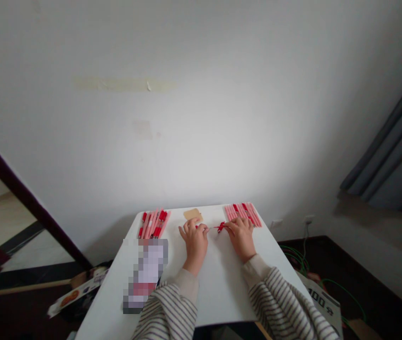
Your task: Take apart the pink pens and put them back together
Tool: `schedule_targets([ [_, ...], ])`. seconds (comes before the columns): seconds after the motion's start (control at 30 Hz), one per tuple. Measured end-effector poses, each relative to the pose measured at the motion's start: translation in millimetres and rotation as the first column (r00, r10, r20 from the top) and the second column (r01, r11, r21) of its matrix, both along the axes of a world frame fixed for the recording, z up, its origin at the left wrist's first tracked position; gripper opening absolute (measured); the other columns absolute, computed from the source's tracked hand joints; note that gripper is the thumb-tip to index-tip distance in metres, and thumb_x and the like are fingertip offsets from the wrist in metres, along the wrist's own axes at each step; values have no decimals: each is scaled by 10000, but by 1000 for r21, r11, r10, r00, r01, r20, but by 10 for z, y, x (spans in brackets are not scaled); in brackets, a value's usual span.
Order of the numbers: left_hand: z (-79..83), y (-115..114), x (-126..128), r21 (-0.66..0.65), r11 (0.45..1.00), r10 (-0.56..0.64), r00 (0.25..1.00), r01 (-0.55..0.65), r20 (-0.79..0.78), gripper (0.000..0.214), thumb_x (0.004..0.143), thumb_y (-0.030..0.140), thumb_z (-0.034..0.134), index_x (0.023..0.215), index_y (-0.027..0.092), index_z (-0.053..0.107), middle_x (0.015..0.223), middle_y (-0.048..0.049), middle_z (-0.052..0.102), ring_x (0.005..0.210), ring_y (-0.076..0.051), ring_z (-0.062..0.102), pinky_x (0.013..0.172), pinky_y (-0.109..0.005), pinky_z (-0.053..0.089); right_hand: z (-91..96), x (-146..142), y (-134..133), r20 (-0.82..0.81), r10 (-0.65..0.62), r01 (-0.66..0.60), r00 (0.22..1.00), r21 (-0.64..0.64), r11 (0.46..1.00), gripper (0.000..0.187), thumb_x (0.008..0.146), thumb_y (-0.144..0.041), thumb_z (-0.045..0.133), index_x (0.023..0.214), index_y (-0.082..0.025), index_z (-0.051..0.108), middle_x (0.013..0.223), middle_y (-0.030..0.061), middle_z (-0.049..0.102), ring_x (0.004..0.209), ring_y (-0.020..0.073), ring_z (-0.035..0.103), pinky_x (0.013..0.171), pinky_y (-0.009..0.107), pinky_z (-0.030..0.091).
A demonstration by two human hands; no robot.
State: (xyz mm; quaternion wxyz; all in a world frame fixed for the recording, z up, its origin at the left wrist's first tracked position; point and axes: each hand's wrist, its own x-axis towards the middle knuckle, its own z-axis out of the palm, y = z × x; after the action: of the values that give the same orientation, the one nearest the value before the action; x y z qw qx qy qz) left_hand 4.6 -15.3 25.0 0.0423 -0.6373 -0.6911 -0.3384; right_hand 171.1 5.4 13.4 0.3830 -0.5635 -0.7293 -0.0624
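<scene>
My left hand (196, 243) is closed in a pinch on a slim pen, which is mostly hidden by the fingers. A thin pale tip runs from it toward the right. Thumb and fingertips of my right hand (241, 236) pinch a small red pen part (221, 227), possibly a cap, close to that tip. Whether the two pieces touch is too small to tell. A bunch of red and pink pens (154, 224) lies left of my left hand. Beyond my right hand, several pink and red pens (242, 214) lie side by side in a row.
The white table (222, 293) stands against a wall. A tan flat piece (193, 215) lies at its back edge. On the left is a pixelated, phone-like rectangle (147, 274). Green cables (296, 255) and a printed bag (323, 302) are on the floor at right.
</scene>
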Motion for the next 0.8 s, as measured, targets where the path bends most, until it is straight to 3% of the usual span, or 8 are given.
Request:
schedule_targets([
  [0.8,-7,-4,11,62,987,-151,988,149,29,94,798,246,613,835,260,698,1165,-50,555,1166,-229,431,1071,-546,252,-45,-10,35,-64,98,-98,993,3,995,126,856,-289,630,912,-330,734,911,34,626,983,222,457,941,406,261],
])
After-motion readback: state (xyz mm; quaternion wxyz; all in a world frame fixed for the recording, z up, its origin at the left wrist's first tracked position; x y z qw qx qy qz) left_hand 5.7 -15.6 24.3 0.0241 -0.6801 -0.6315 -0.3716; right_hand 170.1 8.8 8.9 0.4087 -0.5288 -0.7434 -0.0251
